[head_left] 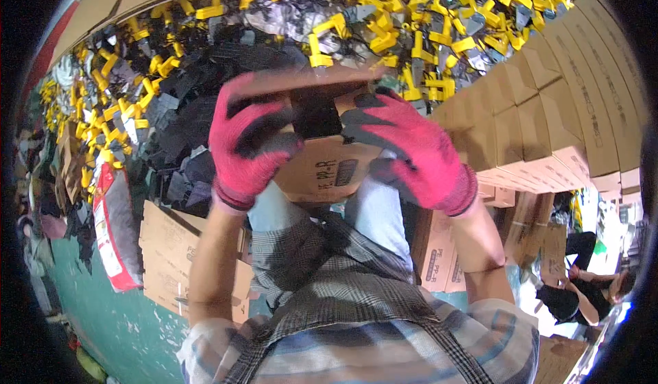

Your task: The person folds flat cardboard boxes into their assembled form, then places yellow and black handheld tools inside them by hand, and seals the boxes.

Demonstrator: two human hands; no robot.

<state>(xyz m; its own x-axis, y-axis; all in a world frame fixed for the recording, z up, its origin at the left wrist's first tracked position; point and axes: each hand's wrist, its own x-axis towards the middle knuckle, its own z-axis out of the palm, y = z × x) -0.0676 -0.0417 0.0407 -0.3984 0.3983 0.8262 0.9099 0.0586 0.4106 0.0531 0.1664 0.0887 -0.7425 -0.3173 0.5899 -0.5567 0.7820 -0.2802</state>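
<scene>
A small brown cardboard box (317, 178) stands between my knees, its top open onto a dark inside. A raised flap along its far edge is smeared by motion. My left hand (248, 144), in a pink glove with dark fingertips, curls round the box's left side, its fingers up by the flap. On the opposite side, my right hand (415, 152), gloved the same way, grips the box's right wall and upper edge. What lies inside the box is too dark to make out.
Ahead spreads a big heap of yellow plastic pieces (439, 38) and dark parts. Cardboard boxes (528, 124) are stacked at right. Flattened cardboard (168, 254) and a red-and-white sack (113, 226) lie at left on the green floor (82, 308). Another person (582, 291) sits far right.
</scene>
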